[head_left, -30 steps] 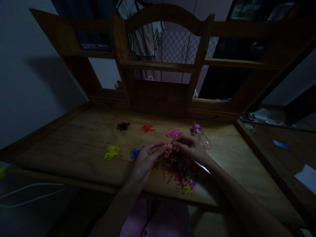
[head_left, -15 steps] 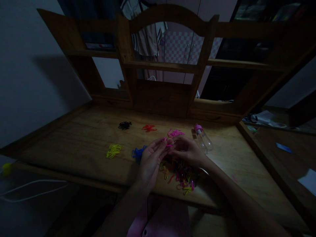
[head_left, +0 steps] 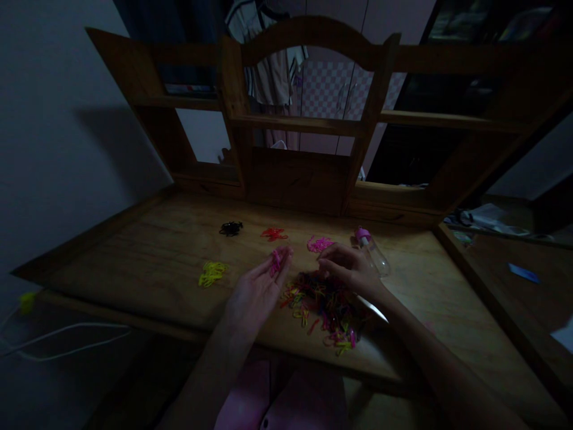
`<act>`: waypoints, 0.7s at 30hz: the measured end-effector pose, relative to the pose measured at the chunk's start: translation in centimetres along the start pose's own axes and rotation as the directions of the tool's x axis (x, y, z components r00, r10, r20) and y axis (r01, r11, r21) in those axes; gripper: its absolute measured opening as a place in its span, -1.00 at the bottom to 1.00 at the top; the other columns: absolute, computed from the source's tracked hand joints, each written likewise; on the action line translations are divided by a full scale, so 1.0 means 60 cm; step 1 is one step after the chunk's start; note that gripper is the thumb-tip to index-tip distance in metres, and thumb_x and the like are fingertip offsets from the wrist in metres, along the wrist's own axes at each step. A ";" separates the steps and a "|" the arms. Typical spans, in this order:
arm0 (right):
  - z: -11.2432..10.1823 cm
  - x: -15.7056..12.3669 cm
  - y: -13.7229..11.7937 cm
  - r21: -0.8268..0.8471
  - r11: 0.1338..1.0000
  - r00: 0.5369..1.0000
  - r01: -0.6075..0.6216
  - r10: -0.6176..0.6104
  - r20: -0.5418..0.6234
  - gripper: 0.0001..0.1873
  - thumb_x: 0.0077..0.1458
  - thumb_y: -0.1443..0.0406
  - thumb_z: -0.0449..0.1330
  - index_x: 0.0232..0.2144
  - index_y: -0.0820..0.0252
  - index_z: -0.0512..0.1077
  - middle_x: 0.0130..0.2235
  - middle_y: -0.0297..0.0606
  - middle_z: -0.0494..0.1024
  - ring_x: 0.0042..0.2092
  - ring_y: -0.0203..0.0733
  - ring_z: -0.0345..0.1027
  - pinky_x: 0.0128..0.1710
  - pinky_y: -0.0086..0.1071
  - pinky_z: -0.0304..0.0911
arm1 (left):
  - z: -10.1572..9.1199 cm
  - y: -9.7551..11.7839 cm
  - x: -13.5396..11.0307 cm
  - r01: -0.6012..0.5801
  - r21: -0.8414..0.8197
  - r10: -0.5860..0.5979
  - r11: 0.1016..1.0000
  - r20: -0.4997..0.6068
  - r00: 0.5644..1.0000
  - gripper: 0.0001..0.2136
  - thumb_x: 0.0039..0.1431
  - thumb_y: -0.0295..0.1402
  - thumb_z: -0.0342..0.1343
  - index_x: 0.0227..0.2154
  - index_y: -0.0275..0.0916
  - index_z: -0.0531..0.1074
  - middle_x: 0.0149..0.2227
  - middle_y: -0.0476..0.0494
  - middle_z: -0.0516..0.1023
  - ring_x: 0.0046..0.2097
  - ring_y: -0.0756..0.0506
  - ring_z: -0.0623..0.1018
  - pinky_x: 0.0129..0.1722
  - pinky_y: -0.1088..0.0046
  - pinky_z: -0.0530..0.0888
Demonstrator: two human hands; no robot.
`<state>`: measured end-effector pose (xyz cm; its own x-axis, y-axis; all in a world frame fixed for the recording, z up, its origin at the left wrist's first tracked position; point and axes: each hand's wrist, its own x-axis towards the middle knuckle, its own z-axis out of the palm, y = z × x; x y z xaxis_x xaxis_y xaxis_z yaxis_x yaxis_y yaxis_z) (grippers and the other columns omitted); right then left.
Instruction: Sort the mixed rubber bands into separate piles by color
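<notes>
Dimly lit | pale wall at left | wooden desk | open shelves | checkered cabinet doors behind

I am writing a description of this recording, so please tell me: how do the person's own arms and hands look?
The left hand and right hand wear no gloves. The forearms are slender and bare where they show, without visible sleeves, watch or bracelet. The picture is too dim to judge rings or nail polish.
</notes>
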<state>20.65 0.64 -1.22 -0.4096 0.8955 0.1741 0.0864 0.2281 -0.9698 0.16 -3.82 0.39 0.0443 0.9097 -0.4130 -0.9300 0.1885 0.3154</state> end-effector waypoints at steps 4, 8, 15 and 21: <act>0.002 -0.001 -0.005 -0.012 1.000 1.000 -0.005 0.004 -0.003 -0.81 0.15 0.16 0.21 -0.32 0.17 0.44 -0.43 -0.31 0.50 -0.40 -0.27 0.39 -0.37 -0.35 0.28 | -0.004 0.021 -0.001 -0.007 -0.008 0.007 1.000 0.055 0.998 -0.64 0.34 -0.48 -0.28 0.05 -0.49 0.32 -0.04 -0.42 0.53 0.05 -0.20 0.54 -0.04 0.29 0.58; 0.001 -0.001 -0.009 -0.027 0.999 0.999 0.019 -0.021 -0.047 -0.81 0.18 0.17 0.18 -0.35 0.16 0.45 -0.45 -0.31 0.50 -0.40 -0.26 0.38 -0.36 -0.34 0.27 | 0.011 0.027 0.014 -0.004 0.086 0.000 0.996 0.047 0.999 -0.71 0.30 -0.41 -0.15 -0.09 -0.45 0.40 -0.12 -0.37 0.55 0.00 -0.16 0.56 0.01 0.31 0.54; -0.018 0.006 0.000 -0.081 0.991 0.957 0.107 -0.125 -0.263 -0.79 0.18 0.19 0.19 -0.43 0.18 0.46 -0.45 -0.30 0.47 -0.41 -0.26 0.34 -0.36 -0.34 0.25 | 0.088 -0.005 0.109 -0.020 0.432 0.003 0.901 0.042 0.999 -0.81 0.21 -0.46 -0.06 -0.43 -0.34 0.43 -0.33 -0.31 0.53 -0.16 -0.12 0.54 0.03 0.29 0.44; -0.035 0.009 0.006 -0.047 0.984 0.920 0.170 -0.176 -0.349 -0.78 0.17 0.17 0.19 -0.43 0.19 0.45 -0.49 -0.32 0.44 -0.46 -0.28 0.30 -0.40 -0.36 0.22 | 0.121 -0.051 0.125 -0.134 0.489 0.098 0.862 0.098 0.990 -0.81 0.23 -0.41 -0.05 -0.42 -0.29 0.44 -0.27 -0.22 0.56 -0.04 -0.15 0.50 0.08 0.19 0.36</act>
<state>22.39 1.99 -1.09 -0.0750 0.9176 0.3903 0.0581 0.3947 -0.9169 5.98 5.14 2.52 -0.0116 0.9557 -0.2940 -0.6293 0.2215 0.7449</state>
